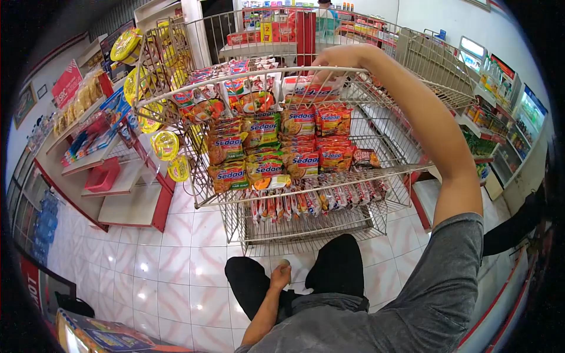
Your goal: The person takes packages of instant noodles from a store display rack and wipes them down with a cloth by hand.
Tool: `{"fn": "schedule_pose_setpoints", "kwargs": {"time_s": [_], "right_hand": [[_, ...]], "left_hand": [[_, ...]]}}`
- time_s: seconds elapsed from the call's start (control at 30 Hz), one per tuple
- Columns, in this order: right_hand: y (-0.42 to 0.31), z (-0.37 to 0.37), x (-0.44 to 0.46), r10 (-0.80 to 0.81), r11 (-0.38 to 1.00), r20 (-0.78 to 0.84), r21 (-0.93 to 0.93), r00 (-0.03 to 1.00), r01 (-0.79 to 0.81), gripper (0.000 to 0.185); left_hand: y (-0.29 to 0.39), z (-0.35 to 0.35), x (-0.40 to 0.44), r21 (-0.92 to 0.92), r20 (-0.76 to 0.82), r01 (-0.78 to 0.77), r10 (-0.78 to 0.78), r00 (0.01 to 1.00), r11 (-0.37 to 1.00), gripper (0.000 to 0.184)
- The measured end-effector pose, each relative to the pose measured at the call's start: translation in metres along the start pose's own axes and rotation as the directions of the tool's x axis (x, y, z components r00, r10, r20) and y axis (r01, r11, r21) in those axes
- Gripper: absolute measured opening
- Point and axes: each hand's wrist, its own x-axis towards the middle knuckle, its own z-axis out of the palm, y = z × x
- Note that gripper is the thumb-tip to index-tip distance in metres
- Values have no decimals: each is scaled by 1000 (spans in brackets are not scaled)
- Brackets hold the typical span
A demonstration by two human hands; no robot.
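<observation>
My right hand point(340, 57) reaches over the top rail of a wire display rack point(276, 72). Its fingers bend down onto a white-and-red instant noodle packet point(312, 89) in the top row; the rail partly covers the fingertips. To the left of that packet stand other upright noodle packets point(253, 97). Rows of orange and green noodle packets point(263, 134) fill the tier below. Low between my knees, my left hand point(281, 275) is closed, and what it holds, if anything, cannot be made out.
Yellow cup noodles point(165, 145) hang at the rack's left side. A lower wire tier holds more packets point(318, 200). Shelving with a red basket point(103, 175) stands left. Another wire rack point(438, 65) and a drinks fridge point(529, 112) are right. A person point(325, 12) is at the back.
</observation>
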Motion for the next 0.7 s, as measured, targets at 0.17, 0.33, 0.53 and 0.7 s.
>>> {"fn": "schedule_pose_setpoints", "kwargs": {"time_s": [0.17, 0.33, 0.53, 0.7], "right_hand": [[-27, -11, -23, -258, 891, -344, -446, 903, 85, 38], [-82, 35, -100, -406, 839, -797, -132, 447, 528, 33], [-54, 235, -140, -457, 834, -139, 277, 878, 478, 23], [-19, 381, -155, -54, 719, -86, 688, 995, 99, 51]], "left_hand": [[10, -4, -5, -79, 1, 18, -18, 1000, 997, 37], [8, -8, -5, -319, -16, -212, 219, 976, 924, 26], [136, -72, -38, -758, 69, -148, 303, 950, 636, 50], [197, -113, -70, -729, 92, -270, 481, 872, 629, 54]]}}
